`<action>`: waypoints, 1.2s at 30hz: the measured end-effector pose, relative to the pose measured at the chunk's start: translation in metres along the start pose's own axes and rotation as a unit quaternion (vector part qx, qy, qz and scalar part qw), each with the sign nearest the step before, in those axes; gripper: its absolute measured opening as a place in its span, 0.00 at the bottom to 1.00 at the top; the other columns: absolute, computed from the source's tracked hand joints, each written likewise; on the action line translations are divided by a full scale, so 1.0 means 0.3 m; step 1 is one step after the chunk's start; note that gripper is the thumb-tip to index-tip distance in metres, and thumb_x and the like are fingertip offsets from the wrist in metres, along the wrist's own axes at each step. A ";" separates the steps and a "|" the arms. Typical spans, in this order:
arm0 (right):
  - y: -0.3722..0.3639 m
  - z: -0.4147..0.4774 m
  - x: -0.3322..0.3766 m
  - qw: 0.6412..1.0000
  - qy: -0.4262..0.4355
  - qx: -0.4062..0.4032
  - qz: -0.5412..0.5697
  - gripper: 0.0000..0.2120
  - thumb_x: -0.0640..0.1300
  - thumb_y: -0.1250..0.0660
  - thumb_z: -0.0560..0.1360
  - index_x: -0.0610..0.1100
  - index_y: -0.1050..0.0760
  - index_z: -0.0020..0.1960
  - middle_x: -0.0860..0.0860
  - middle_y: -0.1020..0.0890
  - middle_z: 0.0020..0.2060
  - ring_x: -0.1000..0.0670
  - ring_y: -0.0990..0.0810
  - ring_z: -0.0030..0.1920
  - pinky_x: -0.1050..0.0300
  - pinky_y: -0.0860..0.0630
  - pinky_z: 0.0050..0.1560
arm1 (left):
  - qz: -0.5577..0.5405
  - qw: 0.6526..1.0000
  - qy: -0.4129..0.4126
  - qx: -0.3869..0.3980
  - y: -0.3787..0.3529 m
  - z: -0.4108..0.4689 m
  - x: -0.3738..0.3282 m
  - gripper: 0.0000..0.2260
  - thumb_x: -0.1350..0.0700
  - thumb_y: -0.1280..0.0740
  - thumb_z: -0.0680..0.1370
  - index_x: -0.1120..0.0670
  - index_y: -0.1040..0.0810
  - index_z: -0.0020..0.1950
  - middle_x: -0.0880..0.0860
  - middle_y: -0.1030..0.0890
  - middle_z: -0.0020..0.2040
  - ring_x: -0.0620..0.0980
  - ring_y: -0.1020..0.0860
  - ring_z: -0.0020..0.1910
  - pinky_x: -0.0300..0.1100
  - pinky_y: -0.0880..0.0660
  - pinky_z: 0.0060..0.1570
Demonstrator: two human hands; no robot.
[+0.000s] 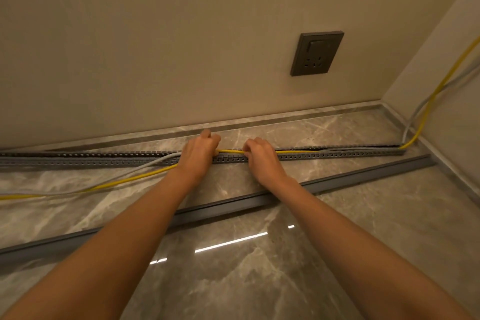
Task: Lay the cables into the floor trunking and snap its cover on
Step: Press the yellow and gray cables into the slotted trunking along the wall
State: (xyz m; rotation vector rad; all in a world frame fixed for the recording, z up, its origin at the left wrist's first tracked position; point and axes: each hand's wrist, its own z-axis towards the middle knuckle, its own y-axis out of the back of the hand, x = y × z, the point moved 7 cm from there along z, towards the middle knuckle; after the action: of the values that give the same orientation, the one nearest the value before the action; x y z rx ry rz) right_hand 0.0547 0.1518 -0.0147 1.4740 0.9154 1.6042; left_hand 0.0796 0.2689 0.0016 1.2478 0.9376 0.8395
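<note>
A grey slotted trunking (324, 156) runs along the floor near the wall. A yellow cable (298, 151) lies in its right half and comes out over the front wall beside a grey cable (145, 163) on the left. My left hand (198, 150) and my right hand (259, 153) sit side by side over the trunking's middle, both pinching the yellow cable, which shows between them. The grey trunking cover (363, 176) lies loose on the floor, slanting in front of the trunking and under my forearms.
A dark wall socket (317, 53) sits on the beige wall at the right. Both cables climb the right corner (426, 104). The floor is glossy marble tile (233, 267) with a low skirting along the walls.
</note>
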 end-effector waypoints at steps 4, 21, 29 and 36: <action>-0.005 -0.019 -0.005 1.000 0.014 -0.024 0.002 0.08 0.30 0.41 0.75 0.33 0.26 0.52 0.38 0.27 0.55 0.41 0.28 0.56 0.52 0.29 0.56 | 0.043 0.999 0.025 0.013 -0.029 -0.015 -0.030 0.09 0.61 0.42 0.80 0.61 0.27 0.57 0.60 0.23 0.56 0.62 0.23 0.53 0.53 0.26 0.47; -0.020 -0.032 -0.041 0.996 0.037 0.074 -0.017 0.17 0.37 0.38 0.72 0.36 0.28 0.60 0.40 0.29 0.58 0.40 0.32 0.60 0.50 0.36 0.66 | 0.049 0.991 0.105 0.070 -0.038 -0.045 -0.109 0.14 0.67 0.44 0.79 0.63 0.30 0.63 0.61 0.27 0.63 0.59 0.28 0.63 0.49 0.30 0.59; 0.001 -0.038 -0.012 0.997 -0.020 0.056 0.054 0.17 0.33 0.40 0.73 0.37 0.29 0.61 0.40 0.30 0.60 0.40 0.30 0.61 0.50 0.34 0.65 | -0.128 0.986 0.096 0.051 -0.008 -0.073 -0.030 0.20 0.71 0.41 0.74 0.62 0.29 0.65 0.61 0.26 0.64 0.59 0.29 0.65 0.49 0.31 0.64; -0.078 -0.032 0.144 0.997 -0.045 0.024 0.060 0.14 0.35 0.39 0.75 0.40 0.27 0.59 0.43 0.29 0.60 0.42 0.30 0.63 0.46 0.42 0.73 | -0.051 0.989 0.137 -0.002 0.028 -0.163 0.191 0.21 0.68 0.37 0.75 0.61 0.33 0.68 0.60 0.30 0.67 0.59 0.31 0.66 0.49 0.30 0.63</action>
State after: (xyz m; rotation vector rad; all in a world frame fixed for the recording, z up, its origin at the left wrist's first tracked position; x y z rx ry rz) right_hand 0.0446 0.2006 -0.0167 1.6468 0.8339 1.5971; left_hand 0.0571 0.3413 -0.0001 1.0868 1.2088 0.9467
